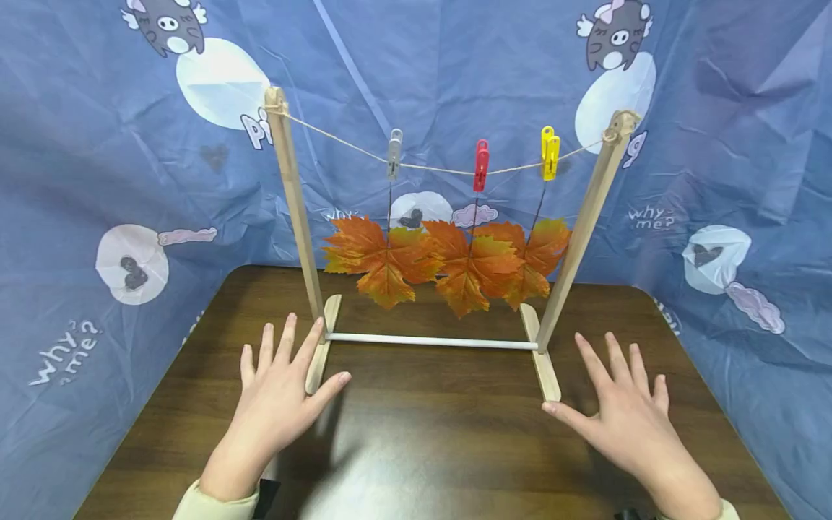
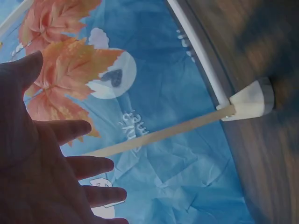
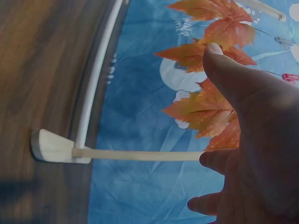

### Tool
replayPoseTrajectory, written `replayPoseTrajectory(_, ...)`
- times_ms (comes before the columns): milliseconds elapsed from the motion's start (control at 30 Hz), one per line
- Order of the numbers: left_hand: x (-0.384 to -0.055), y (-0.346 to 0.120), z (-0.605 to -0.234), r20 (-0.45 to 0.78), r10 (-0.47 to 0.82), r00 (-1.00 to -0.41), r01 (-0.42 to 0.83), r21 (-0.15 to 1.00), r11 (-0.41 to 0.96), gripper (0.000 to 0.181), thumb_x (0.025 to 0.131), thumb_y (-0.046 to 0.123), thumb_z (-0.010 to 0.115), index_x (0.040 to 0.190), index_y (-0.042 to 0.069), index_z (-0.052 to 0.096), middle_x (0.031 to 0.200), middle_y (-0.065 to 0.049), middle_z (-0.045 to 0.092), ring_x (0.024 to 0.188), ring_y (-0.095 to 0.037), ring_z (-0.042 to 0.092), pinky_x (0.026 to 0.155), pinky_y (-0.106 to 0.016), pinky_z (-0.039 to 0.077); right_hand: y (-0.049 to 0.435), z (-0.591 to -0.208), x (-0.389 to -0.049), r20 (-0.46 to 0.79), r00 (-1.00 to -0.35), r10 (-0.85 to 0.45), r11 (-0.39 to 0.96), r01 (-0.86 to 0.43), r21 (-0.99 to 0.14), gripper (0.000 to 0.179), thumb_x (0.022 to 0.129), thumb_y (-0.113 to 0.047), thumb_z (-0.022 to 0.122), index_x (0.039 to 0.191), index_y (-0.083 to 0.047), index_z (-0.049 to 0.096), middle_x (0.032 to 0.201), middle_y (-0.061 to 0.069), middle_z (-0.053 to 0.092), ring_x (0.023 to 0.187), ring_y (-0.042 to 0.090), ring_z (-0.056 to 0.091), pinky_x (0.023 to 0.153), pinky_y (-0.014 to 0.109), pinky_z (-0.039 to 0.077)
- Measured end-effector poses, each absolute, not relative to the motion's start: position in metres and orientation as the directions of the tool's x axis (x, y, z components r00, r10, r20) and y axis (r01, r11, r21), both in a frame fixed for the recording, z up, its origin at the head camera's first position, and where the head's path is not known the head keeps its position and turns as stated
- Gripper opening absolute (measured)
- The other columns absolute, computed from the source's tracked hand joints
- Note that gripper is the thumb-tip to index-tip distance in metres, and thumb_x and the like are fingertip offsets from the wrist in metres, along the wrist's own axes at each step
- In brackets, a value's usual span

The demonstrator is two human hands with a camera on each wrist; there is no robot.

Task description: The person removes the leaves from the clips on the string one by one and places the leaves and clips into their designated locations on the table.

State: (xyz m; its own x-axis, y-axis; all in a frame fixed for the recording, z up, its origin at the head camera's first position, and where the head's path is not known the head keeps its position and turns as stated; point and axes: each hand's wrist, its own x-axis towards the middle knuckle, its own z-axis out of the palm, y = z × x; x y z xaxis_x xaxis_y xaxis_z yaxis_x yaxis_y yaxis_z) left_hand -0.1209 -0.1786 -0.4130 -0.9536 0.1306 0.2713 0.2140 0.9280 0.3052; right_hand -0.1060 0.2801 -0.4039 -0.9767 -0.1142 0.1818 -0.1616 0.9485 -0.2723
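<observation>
A small wooden stand has a left post [image 1: 296,209], a right post [image 1: 585,238] and a white rod [image 1: 429,341] low between them. From the sagging string [image 1: 331,135], grey [image 1: 394,153], red [image 1: 481,166] and yellow [image 1: 550,157] clothespins hold orange maple leaves [image 1: 388,263] by their stems. My left hand [image 1: 276,397] is spread beside the left foot [image 1: 316,370], holding nothing. Fingers apart, my right hand [image 1: 627,419] has its thumb near the front end of the right foot [image 1: 549,379]; contact cannot be told. Both wrist views show straight fingers with leaves beyond.
The stand rests on a dark brown wooden table [image 1: 416,433]. Behind and at both sides hangs a blue sheet [image 1: 442,58] printed with cartoon pigs and lettering. Dark straps show at both wrists, by the pale sleeves [image 1: 214,502].
</observation>
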Motion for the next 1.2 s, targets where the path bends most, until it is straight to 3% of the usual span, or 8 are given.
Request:
replayPoseTrajectory(267,-0.127,-0.171,-0.401,0.290,0.145,-0.946,0.256,0.396,0.882,0.084,0.096,0.065,0.054,0.161,0.016,0.033,0.162,-0.024,0.024,0.146,-0.052,0.014,0.108,-0.073,0.008,0.271,-0.394,-0.109,0.236,-0.960,-0.153,0.915,-0.228,-0.334,0.106,0.084,-0.068,0.070,0.165,-0.030,0.014,0.164,0.024,0.020,0.146,0.053,0.013,0.099,0.082,0.008)
replayPoseTrajectory(467,-0.130,-0.165,-0.391,0.364,0.148,-0.920,0.327,0.501,0.801,0.074,0.099,0.049,0.062,0.156,0.009,0.040,0.157,-0.025,0.034,0.143,-0.050,0.026,0.109,-0.071,0.016,0.261,-0.385,-0.115,0.242,-0.949,-0.200,0.863,-0.288,-0.414,0.102,0.087,-0.060,0.074,0.165,-0.024,0.018,0.161,0.025,0.026,0.145,0.050,0.022,0.104,0.078,0.011)
replayPoseTrajectory(633,-0.136,-0.161,-0.385,0.536,0.127,-0.835,0.453,0.537,0.712,0.061,0.097,0.028,0.069,0.145,-0.004,0.051,0.145,-0.026,0.050,0.135,-0.047,0.043,0.108,-0.063,0.028,0.253,-0.376,-0.118,0.231,-0.945,-0.231,0.810,-0.318,-0.493,0.098,0.088,-0.056,0.075,0.164,-0.026,0.019,0.161,0.020,0.029,0.143,0.045,0.030,0.106,0.070,0.026)
replayPoseTrajectory(800,-0.147,-0.157,-0.377,0.636,0.120,-0.763,0.553,0.545,0.630,0.049,0.096,0.017,0.070,0.137,-0.006,0.058,0.135,-0.021,0.061,0.124,-0.038,0.056,0.104,-0.052,0.041,0.239,-0.365,-0.121,0.269,-0.928,-0.259,0.766,-0.367,-0.528,0.102,0.086,-0.053,0.079,0.163,-0.035,0.016,0.160,0.014,0.033,0.141,0.040,0.037,0.103,0.065,0.035)
replayPoseTrajectory(900,-0.152,-0.157,-0.372,0.635,0.106,-0.765,0.569,0.591,0.571,0.044,0.095,0.013,0.070,0.133,-0.005,0.062,0.131,-0.018,0.064,0.119,-0.035,0.061,0.098,-0.051,0.046,0.228,-0.357,-0.124,0.298,-0.912,-0.282,0.750,-0.403,-0.524,0.101,0.085,-0.052,0.080,0.163,-0.035,0.018,0.159,0.012,0.036,0.128,0.037,0.052,0.097,0.060,0.042)
replayPoseTrajectory(1033,-0.157,-0.156,-0.363,0.621,0.081,-0.780,0.572,0.654,0.494,0.040,0.093,0.009,0.072,0.130,-0.005,0.065,0.127,-0.017,0.067,0.111,-0.034,0.065,0.093,-0.050,0.050,0.214,-0.346,-0.129,0.328,-0.891,-0.316,0.737,-0.448,-0.507,0.098,0.086,-0.050,0.080,0.163,-0.028,0.024,0.158,0.009,0.039,0.125,0.035,0.054,0.095,0.057,0.044)
replayPoseTrajectory(1100,-0.159,-0.155,-0.357,0.618,0.067,-0.783,0.570,0.671,0.473,0.037,0.094,0.008,0.072,0.128,-0.005,0.066,0.124,-0.016,0.068,0.107,-0.032,0.066,0.092,-0.046,0.051,0.208,-0.340,-0.132,0.343,-0.877,-0.335,0.726,-0.473,-0.500,0.098,0.086,-0.049,0.081,0.163,-0.024,0.026,0.157,0.009,0.040,0.136,0.036,0.044,0.100,0.060,0.040)
replayPoseTrajectory(1200,-0.162,-0.154,-0.349,0.620,0.029,-0.784,0.562,0.690,0.457,0.034,0.093,0.006,0.072,0.125,-0.005,0.068,0.118,-0.013,0.071,0.100,-0.027,0.069,0.088,-0.036,0.052,0.199,-0.334,-0.136,0.381,-0.850,-0.363,0.696,-0.519,-0.496,0.099,0.085,-0.046,0.083,0.162,-0.020,0.027,0.155,0.010,0.043,0.133,0.036,0.049,0.101,0.058,0.042)
